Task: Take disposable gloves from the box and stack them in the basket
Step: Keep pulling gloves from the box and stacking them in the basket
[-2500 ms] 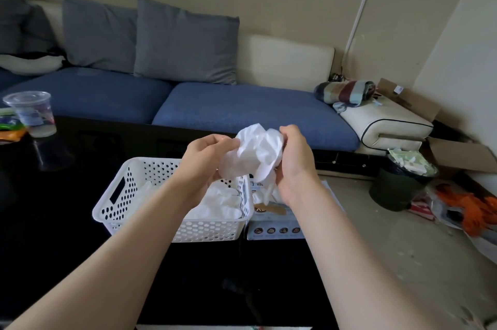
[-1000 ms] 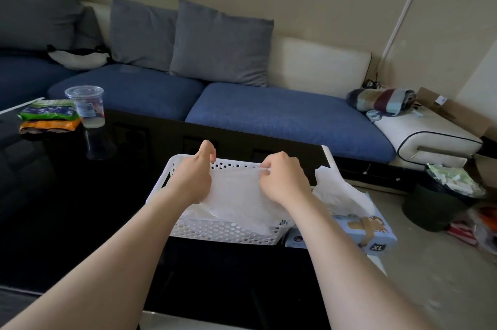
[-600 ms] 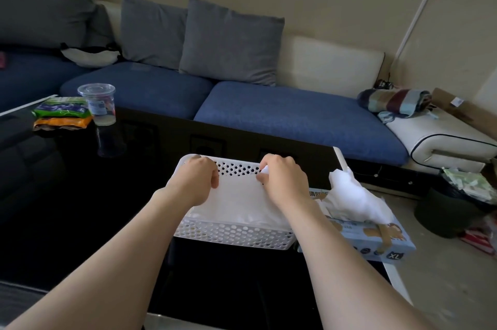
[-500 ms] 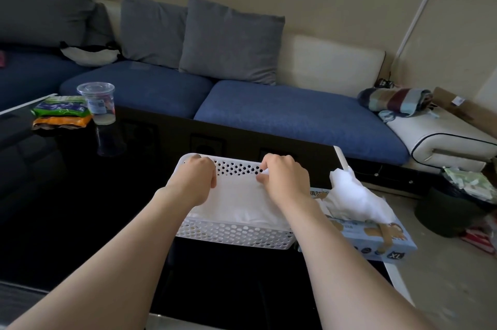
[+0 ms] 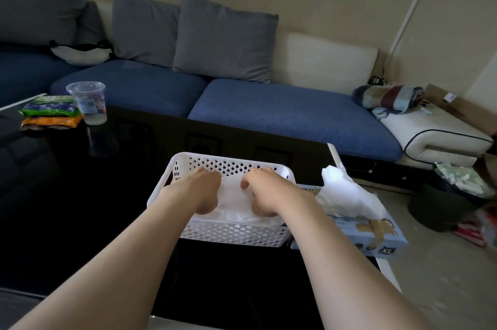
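A white perforated basket [image 5: 234, 235] stands on the black table, and white disposable gloves [image 5: 232, 195] lie flat inside it. Both my hands are down in the basket on the top glove. My left hand [image 5: 199, 189] holds its left part with the fingers curled down near the far wall. On the right part, my right hand [image 5: 266, 192] grips with curled fingers and the thumb showing. The blue glove box [image 5: 376, 233], marked XL, lies right of the basket, touching it. A crumpled white glove [image 5: 347, 198] sticks up from its opening.
A clear plastic cup [image 5: 88, 102] and snack packets [image 5: 48, 111] sit at the far left of the black glass table [image 5: 67, 208]. A blue sofa [image 5: 282, 114] runs behind it. A dark waste bin [image 5: 443, 206] stands on the floor at right.
Both hands spread the crumpled glove out, carried it over the basket and lowered it. In the last half second they sank from the far rim down into the basket.
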{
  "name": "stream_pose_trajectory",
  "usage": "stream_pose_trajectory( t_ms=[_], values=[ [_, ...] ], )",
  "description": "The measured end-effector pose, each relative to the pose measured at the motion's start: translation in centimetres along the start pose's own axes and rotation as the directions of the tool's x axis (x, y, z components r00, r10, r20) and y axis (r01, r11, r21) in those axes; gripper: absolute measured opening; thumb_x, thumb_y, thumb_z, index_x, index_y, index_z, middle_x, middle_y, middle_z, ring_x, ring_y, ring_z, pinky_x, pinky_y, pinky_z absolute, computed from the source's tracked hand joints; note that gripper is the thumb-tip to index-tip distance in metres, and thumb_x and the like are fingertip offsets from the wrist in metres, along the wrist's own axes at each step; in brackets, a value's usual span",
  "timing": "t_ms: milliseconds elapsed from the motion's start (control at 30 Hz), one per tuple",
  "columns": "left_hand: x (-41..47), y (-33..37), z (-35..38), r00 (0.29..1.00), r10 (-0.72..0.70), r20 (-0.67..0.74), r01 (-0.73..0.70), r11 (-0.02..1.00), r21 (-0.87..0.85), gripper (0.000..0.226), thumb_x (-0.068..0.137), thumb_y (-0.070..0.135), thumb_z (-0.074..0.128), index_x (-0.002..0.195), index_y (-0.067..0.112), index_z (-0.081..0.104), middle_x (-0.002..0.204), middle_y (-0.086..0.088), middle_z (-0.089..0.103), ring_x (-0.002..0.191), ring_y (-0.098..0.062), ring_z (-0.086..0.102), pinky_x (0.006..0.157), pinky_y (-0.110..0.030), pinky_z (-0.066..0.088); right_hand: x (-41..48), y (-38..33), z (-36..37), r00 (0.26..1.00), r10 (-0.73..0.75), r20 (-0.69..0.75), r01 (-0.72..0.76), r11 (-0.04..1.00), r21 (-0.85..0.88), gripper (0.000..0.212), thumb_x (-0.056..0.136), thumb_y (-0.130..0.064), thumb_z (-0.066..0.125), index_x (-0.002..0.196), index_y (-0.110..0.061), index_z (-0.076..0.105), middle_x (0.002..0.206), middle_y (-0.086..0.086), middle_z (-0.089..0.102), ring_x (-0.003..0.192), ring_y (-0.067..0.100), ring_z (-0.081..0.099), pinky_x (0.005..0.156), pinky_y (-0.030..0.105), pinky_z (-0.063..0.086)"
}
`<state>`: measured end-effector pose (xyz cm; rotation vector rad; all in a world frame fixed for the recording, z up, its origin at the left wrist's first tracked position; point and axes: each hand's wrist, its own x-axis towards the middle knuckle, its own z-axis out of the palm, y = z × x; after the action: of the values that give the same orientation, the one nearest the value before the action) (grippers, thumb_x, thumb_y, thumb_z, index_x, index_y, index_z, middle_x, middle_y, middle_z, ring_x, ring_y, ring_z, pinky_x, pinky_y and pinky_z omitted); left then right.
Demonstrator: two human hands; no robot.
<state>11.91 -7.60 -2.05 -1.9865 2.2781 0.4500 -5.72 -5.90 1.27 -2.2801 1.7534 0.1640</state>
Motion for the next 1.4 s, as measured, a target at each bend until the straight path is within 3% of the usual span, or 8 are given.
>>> stream_pose_trajectory(
  t_ms=[267,400,500,667,800,1100,1200,1400],
  values=[
    [0.3,1.9,0.0,0.988,0.094,-0.125,-0.097,0.995,-0.021,0.013,0.103,0.025,0.054,0.114,0.022,0.060,0.122,0.002,0.059,0.104,-0.019,0.059,0.094,-0.037,0.053,0.2,1.9,0.2,0.979,-0.008,-0.202,0.041,0.986,0.159,0.042,0.098,-0.008,0.066,0.135,-0.029,0.067,0.130,0.006,0.061,0.116,0.024,0.060,0.089,0.037,0.053],
    [-0.3,4.6,-0.3,0.961,0.189,-0.204,-0.210,0.974,-0.088,0.014,0.103,0.029,0.050,0.105,0.024,0.063,0.105,0.004,0.067,0.090,-0.016,0.064,0.083,-0.038,0.059,-1.4,3.3,-1.4,0.848,0.124,-0.515,0.040,0.954,0.296,0.018,0.099,-0.016,0.064,0.097,-0.030,0.074,0.099,0.002,0.071,0.093,0.023,0.068,0.079,0.040,0.060],
    [-0.8,6.4,-0.4,0.919,0.276,-0.282,-0.327,0.932,-0.156,0.012,0.103,0.027,0.053,0.103,0.024,0.065,0.101,0.006,0.068,0.085,-0.012,0.065,0.080,-0.035,0.059,-3.6,4.9,-2.6,0.730,0.225,-0.645,-0.043,0.958,0.284,0.026,0.100,-0.004,0.058,0.105,-0.024,0.074,0.101,0.001,0.073,0.099,0.026,0.066,0.081,0.039,0.053],
    [-0.9,9.1,0.1,0.852,0.391,-0.349,-0.480,0.849,-0.222,0.007,0.101,0.023,0.058,0.100,0.030,0.058,0.098,0.012,0.065,0.086,-0.008,0.062,0.074,-0.024,0.054,-6.6,6.8,-3.5,0.689,0.429,-0.584,-0.407,0.896,0.178,0.045,0.091,-0.015,0.073,0.132,-0.017,0.054,0.129,0.014,0.057,0.120,0.039,0.052,0.099,0.048,0.044],
    [-0.9,11.5,0.6,0.810,0.438,-0.390,-0.550,0.797,-0.248,0.005,0.101,0.025,0.059,0.104,0.029,0.061,0.104,0.012,0.062,0.085,-0.001,0.058,0.071,-0.016,0.046,-7.7,8.3,-3.2,0.711,0.538,-0.453,-0.507,0.838,0.201,0.053,0.092,-0.019,0.076,0.135,-0.014,0.046,0.135,0.017,0.053,0.124,0.040,0.054,0.097,0.046,0.043],
    [-0.6,14.2,1.5,0.785,0.465,-0.410,-0.568,0.804,-0.176,0.019,0.100,0.030,0.062,0.119,0.028,0.066,0.125,0.007,0.060,0.121,-0.013,0.049,0.101,-0.030,0.045,-7.2,13.3,-2.0,0.724,0.446,-0.526,-0.348,0.895,0.279,0.010,0.099,-0.020,0.071,0.105,-0.018,0.079,0.099,0.006,0.068,0.086,0.028,0.063,0.073,0.039,0.057],
    [-0.2,14.5,1.8,0.793,0.460,-0.398,-0.561,0.807,-0.184,0.025,0.099,0.030,0.062,0.124,0.027,0.064,0.126,0.007,0.062,0.123,-0.012,0.051,0.101,-0.028,0.044,-7.0,14.0,-1.7,0.745,0.363,-0.559,-0.236,0.928,0.289,0.018,0.098,-0.017,0.071,0.082,-0.014,0.079,0.090,0.006,0.074,0.084,0.029,0.069,0.076,0.045,0.061],
    [0.3,15.0,2.2,0.822,0.442,-0.361,-0.542,0.801,-0.255,0.045,0.098,0.032,0.067,0.138,0.023,0.048,0.140,0.005,0.058,0.126,-0.014,0.055,0.100,-0.027,0.047,-6.6,14.9,-1.0,0.720,0.220,-0.658,-0.026,0.956,0.291,0.022,0.106,-0.019,0.060,0.092,-0.016,0.076,0.086,-0.001,0.070,0.079,0.019,0.067,0.071,0.044,0.060]
  ],
)
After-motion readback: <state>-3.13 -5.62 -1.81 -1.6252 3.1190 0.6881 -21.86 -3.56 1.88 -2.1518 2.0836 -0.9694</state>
